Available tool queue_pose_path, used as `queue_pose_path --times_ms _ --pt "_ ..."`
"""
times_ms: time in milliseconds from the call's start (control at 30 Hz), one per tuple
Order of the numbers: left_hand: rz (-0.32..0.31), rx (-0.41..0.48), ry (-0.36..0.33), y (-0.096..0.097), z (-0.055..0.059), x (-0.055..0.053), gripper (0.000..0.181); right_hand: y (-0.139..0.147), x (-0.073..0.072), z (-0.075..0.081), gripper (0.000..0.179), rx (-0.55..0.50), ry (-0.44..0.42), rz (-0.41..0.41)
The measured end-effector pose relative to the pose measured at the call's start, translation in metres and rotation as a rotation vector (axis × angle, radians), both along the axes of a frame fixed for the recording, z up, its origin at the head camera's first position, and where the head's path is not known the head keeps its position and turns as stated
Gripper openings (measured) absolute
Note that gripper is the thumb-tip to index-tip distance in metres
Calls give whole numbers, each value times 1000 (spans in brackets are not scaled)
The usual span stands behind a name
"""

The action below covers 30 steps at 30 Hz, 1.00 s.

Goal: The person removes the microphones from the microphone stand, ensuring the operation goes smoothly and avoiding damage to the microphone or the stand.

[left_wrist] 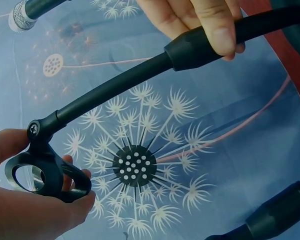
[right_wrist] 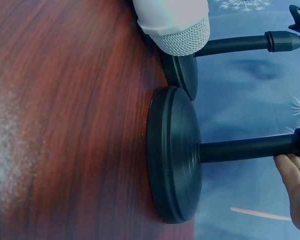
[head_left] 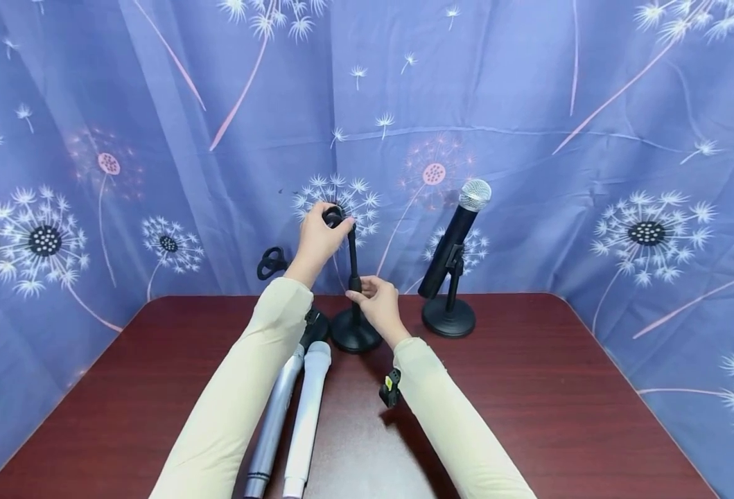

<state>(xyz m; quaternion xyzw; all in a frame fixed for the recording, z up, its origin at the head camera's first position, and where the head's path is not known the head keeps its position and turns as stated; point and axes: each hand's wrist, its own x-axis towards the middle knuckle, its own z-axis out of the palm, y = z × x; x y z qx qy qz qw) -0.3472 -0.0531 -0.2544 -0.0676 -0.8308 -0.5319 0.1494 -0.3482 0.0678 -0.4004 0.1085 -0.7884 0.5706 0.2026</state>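
A black desktop microphone stand (head_left: 355, 334) stands upright near the back of the table. My left hand (head_left: 317, 241) holds the ring-shaped clip (left_wrist: 51, 172) at its top between thumb and fingers. Lower down, my right hand (head_left: 380, 305) pinches the thicker collar (left_wrist: 190, 49) on the pole with thumb and fingers. In the right wrist view the round base (right_wrist: 182, 155) rests on the table, the pole rising from its centre.
Left of it, partly behind my left arm, stands another black stand with a clip (head_left: 271, 263). Nearer lie a white microphone (head_left: 307, 423) and a silver-grey microphone (head_left: 276, 412). On the right, a black microphone (head_left: 446, 251) leans in its stand (head_left: 449, 320). A patterned curtain (head_left: 504, 83) hangs behind.
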Motion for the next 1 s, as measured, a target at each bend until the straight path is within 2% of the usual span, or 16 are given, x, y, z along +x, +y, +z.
queue_pose_path --times_ms 300,533,833,1000 --pt "3 9 -52 -2 -4 3 43 -1 4 -4 26 10 -14 0" --pt "-17 10 -62 -2 -1 1 43 1 3 2 24 9 -10 0" --pt "-28 -19 -82 -3 -19 -2 44 1 0 -2 25 22 -15 4" --pt "-38 -22 -63 -5 -22 -2 43 0 -1 -1 24 24 -8 0"
